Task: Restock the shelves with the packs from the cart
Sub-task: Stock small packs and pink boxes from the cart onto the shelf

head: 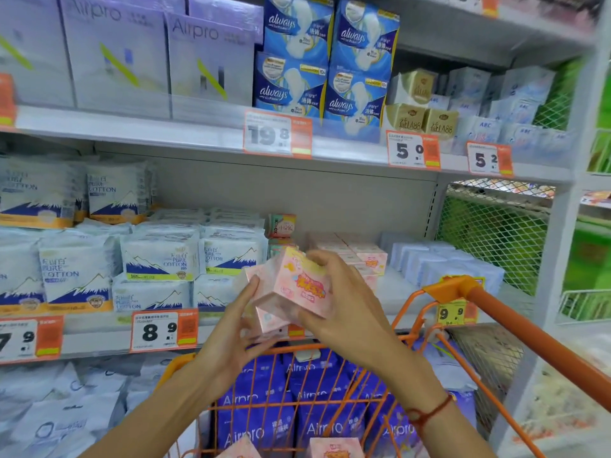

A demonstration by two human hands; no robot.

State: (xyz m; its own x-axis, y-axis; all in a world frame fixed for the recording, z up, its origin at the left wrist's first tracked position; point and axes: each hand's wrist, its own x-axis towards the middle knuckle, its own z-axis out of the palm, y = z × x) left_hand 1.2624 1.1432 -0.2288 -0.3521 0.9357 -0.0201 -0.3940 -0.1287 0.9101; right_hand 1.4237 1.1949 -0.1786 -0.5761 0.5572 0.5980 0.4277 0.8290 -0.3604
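I hold a small stack of pink packs point(291, 289) up in front of the middle shelf point(99, 338), above the front edge of the orange cart point(489, 302). My right hand point(344, 309) is curled over the top and right side of the uppermost pack, fingers wrapped onto its upper edge, and a red cord bracelet point(429, 413) sits on that wrist. My left hand point(231, 338) supports the stack from the left and below, its fingers fairly straight with the tips pressed against the side of the packs; how many packs are in the stack I cannot tell for sure. Just behind the stack, on the same shelf, stands a row of matching pink packs on the shelf point(360, 256), with pale blue packs point(439, 262) to their right and white Pure Cotton packs point(158, 266) with a mountain print stacked to the left. Orange-framed price tags run along the shelf edge, among them an 8.9 tag point(163, 330). The cart's wire basket holds upright purple Airpro packs point(310, 401) filling most of it, and two more pink packs in the cart point(334, 447) lie at the near edge at the bottom of the view. On the shelf above, grey Airpro boxes point(158, 57) stand to the left, blue Always packs point(324, 57) in two stacked rows in the middle, and small gold boxes point(423, 110) to the right beside light ABC packs point(509, 107).
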